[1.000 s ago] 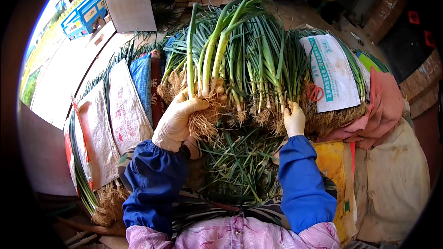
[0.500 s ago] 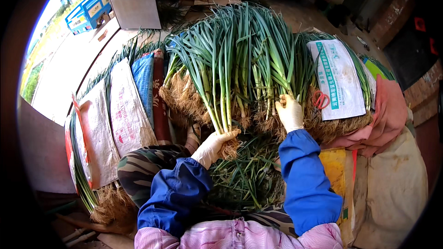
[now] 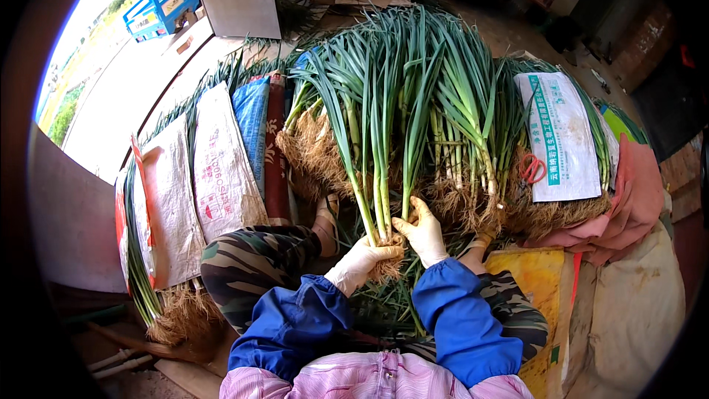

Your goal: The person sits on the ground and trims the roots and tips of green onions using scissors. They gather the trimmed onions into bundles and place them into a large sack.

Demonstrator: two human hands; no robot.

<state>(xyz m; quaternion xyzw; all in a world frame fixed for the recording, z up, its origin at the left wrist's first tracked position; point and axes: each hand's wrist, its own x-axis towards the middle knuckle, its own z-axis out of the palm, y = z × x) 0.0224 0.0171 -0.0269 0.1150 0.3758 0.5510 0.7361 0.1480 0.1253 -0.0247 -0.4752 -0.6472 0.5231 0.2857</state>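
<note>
My gloved left hand (image 3: 360,263) is closed round a small bunch of green onions (image 3: 380,185), just above their brown roots. The long green leaves lean away from me over the big pile. Beside it, my gloved right hand (image 3: 423,234) pinches one green onion stalk (image 3: 405,203) near its lower end, close to the bunch. A large heap of green onions (image 3: 469,103) lies in front of both hands, leaves pointing away and roots toward me. Loose cut leaves (image 3: 384,303) cover the ground under my hands.
Red-handled scissors (image 3: 532,168) rest by a white sack (image 3: 561,140) on the right-hand stack. More onions lie under white sacks (image 3: 221,170) at left. A pink cloth (image 3: 635,192) and a yellow sack (image 3: 528,270) are at right. My legs in camouflage trousers (image 3: 251,273) flank the leaves.
My right hand has moved from the heap toward my left hand, bringing a green onion stalk beside the held bunch. My left hand still grips the bunch. The view has shifted slightly.
</note>
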